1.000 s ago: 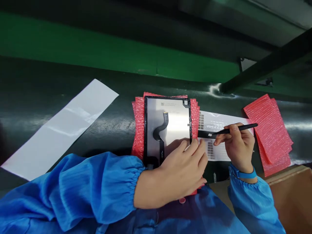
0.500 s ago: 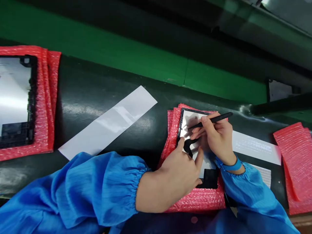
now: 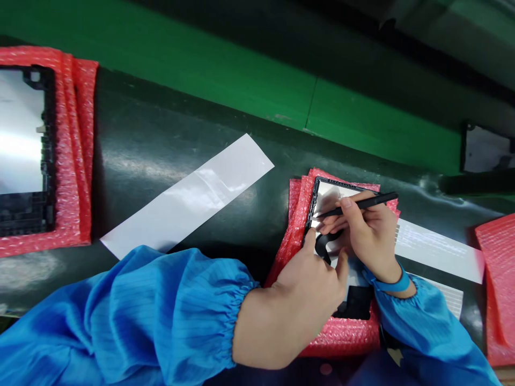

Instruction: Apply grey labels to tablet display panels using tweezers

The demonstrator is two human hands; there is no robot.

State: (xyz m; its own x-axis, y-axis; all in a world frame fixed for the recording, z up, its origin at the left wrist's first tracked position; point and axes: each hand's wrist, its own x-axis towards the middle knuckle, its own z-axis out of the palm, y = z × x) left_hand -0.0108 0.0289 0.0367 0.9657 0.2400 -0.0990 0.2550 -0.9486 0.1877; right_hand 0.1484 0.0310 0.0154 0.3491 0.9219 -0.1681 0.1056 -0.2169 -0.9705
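Note:
A flat display panel with a black frame and a silvery back lies on red bubble-wrap sheets. My right hand grips slim black tweezers, their pointed end close to the panel's left edge. Across the lower left of the panel rests my left hand, index finger stretched to the left edge and thumb apart, holding nothing I can see. A curved black strip shows on the panel between my hands. My hands cover much of the panel's middle.
At far left, another framed panel lies on red bubble wrap. A white paper strip lies diagonally on the dark bench. Printed white sheets and more red wrap are at right. A panel stands at the back right.
The camera view has shifted, so the panel and both hands appear farther right. The tweezers' tip has moved a little nearer the panel's left edge. My left hand keeps its place on the panel.

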